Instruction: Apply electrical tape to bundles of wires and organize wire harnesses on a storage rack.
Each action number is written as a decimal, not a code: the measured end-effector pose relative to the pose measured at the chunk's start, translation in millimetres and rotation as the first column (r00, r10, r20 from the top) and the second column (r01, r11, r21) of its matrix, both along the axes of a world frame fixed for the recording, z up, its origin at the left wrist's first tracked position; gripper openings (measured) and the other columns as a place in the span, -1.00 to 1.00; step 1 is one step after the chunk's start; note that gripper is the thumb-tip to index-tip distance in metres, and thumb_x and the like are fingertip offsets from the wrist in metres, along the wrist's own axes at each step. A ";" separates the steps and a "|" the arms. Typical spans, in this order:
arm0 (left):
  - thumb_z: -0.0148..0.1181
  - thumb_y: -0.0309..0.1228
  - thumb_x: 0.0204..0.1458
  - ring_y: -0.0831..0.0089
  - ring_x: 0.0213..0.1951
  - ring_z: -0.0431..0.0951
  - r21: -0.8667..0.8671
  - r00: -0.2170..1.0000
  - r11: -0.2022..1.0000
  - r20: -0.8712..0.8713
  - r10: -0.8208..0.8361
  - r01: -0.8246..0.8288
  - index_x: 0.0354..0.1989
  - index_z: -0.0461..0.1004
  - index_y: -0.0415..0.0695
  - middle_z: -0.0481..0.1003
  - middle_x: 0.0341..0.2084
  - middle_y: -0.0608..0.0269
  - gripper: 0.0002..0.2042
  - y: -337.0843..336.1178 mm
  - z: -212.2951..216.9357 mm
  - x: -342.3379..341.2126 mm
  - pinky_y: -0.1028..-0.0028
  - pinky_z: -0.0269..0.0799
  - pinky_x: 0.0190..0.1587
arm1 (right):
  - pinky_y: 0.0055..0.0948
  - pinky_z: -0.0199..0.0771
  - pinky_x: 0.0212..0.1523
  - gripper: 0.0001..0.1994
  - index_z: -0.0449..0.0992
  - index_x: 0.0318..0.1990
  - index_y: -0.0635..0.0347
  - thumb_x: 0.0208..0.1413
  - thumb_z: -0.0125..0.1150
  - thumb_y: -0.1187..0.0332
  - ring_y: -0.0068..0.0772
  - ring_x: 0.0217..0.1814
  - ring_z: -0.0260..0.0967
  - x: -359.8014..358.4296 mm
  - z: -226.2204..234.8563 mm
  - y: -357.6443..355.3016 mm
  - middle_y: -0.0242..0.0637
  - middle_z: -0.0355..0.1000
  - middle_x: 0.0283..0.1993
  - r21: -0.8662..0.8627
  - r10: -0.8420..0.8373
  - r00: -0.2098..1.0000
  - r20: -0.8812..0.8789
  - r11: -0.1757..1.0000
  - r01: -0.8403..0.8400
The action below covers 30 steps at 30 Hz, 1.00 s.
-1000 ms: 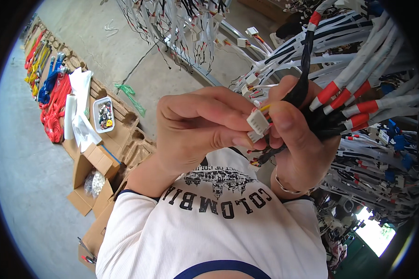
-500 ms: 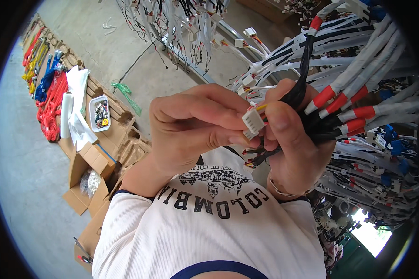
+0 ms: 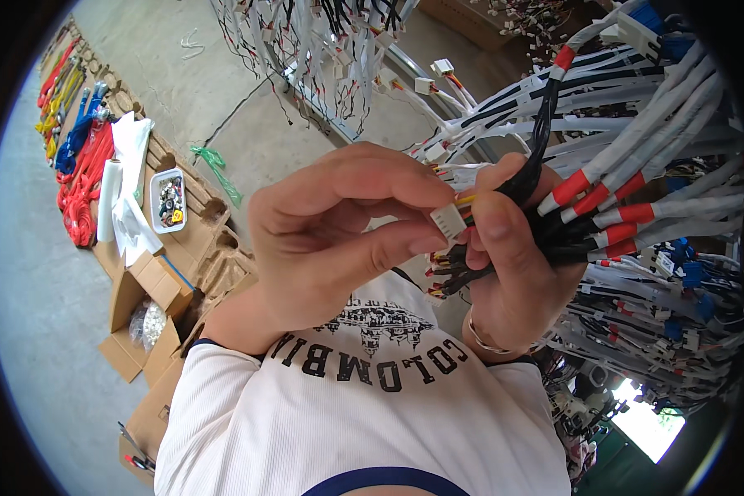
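A small white plug connector sits in front of my chest, with its slotted face toward me and yellow and dark wires behind it. My left hand pinches it between thumb and index finger, the other fingers curled. My right hand is closed around a bundle of black-sleeved wires, its thumb lying close behind the connector. Loose wire ends in red, yellow and black stick out below my right fingers. Red bands mark where the sleeves meet the white-wrapped cables running off to the right.
More wire harnesses hang from a metal rail at the top and fill the right side. On the left, cardboard carries red wire bundles, a white plastic roll and a white tray of small parts. An opened carton stands nearer.
My left fingers have opened out slightly around the connector, and the hand has shifted a little left. My right hand keeps its hold on the wire bundle.
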<state>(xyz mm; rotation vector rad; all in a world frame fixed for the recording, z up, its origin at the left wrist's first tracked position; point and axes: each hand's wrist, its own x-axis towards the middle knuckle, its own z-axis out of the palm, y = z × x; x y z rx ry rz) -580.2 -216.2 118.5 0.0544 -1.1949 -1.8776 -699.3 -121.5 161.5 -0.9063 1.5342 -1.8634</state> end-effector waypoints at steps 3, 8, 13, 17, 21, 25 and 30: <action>0.18 -0.82 -0.08 0.29 -0.10 0.52 0.053 0.992 0.994 -0.087 -0.095 0.100 -0.13 0.47 -0.44 0.45 -0.14 -0.05 -0.72 -3.1 -4.2 -1.3 0.43 0.57 -0.10 | -0.71 0.09 -0.55 -0.72 0.46 -0.13 0.36 0.00 0.28 0.44 -0.73 -0.58 0.15 0.8 0.7 0.1 -0.33 0.42 -0.42 0.008 0.022 1.000 0.019 1.000 -0.022; 0.19 -0.82 -0.08 0.32 -0.11 0.53 0.142 0.983 0.978 -0.115 -0.140 0.156 -0.16 0.51 -0.41 0.47 -0.15 -0.02 -0.73 -4.0 -5.6 -2.7 0.46 0.56 -0.09 | -0.71 0.10 -0.53 -0.68 0.45 -0.09 0.37 -0.02 0.29 0.44 -0.72 -0.58 0.15 5.3 3.0 -3.3 -0.26 0.44 -0.37 -0.029 0.002 1.000 0.017 1.000 -0.001; 0.20 -0.84 -0.12 0.31 -0.11 0.53 0.239 0.976 0.948 -0.115 -0.187 0.210 -0.20 0.54 -0.39 0.49 -0.17 -0.02 -0.73 -4.4 -8.0 -1.5 0.47 0.55 -0.09 | -0.71 0.11 -0.52 -0.66 0.45 -0.08 0.38 -0.04 0.29 0.46 -0.70 -0.58 0.16 4.5 1.9 -2.7 -0.21 0.45 -0.35 -0.021 0.012 1.000 0.024 1.000 -0.012; 0.22 -0.84 -0.15 0.32 -0.10 0.53 0.315 0.967 0.916 -0.127 -0.219 0.249 -0.23 0.55 -0.38 0.50 -0.20 -0.02 -0.74 -5.0 -6.6 -2.4 0.48 0.55 -0.10 | -0.69 0.13 -0.50 -0.70 0.45 -0.14 0.39 -0.05 0.27 0.46 -0.68 -0.56 0.16 2.2 5.4 -1.1 -0.21 0.43 -0.35 0.044 0.018 1.000 -0.015 0.999 -0.017; 0.29 -0.77 -0.20 0.27 -0.20 0.54 0.340 0.969 0.907 -0.085 -0.232 0.247 -0.28 0.56 -0.34 0.50 -0.27 -0.05 -0.75 -6.0 -3.3 -2.0 0.43 0.53 -0.16 | -0.67 0.15 -0.48 -0.78 0.44 -0.25 0.37 -0.07 0.26 0.47 -0.67 -0.55 0.17 -1.8 4.0 -1.5 -0.23 0.39 -0.39 0.052 0.056 0.998 -0.013 0.997 -0.055; 0.32 -0.74 -0.24 0.21 -0.30 0.55 0.439 0.956 0.856 -0.018 -0.294 0.272 -0.31 0.56 -0.30 0.49 -0.33 -0.09 -0.75 -8.7 0.6 -1.1 0.38 0.52 -0.24 | -0.67 0.14 -0.48 -0.83 0.42 -0.36 0.35 -0.09 0.26 0.47 -0.65 -0.54 0.17 -2.7 6.0 -2.8 -0.28 0.33 -0.45 0.075 0.073 0.997 -0.039 0.995 -0.070; 0.30 -0.75 -0.22 0.20 -0.32 0.56 0.458 0.952 0.844 -0.013 -0.307 0.279 -0.32 0.56 -0.32 0.49 -0.33 -0.11 -0.77 -9.7 0.3 0.2 0.39 0.55 -0.26 | -0.68 0.11 -0.51 -0.83 0.43 -0.37 0.35 -0.10 0.26 0.47 -0.65 -0.56 0.16 -5.6 9.5 -4.1 -0.28 0.32 -0.46 0.107 0.085 0.996 -0.037 0.991 -0.081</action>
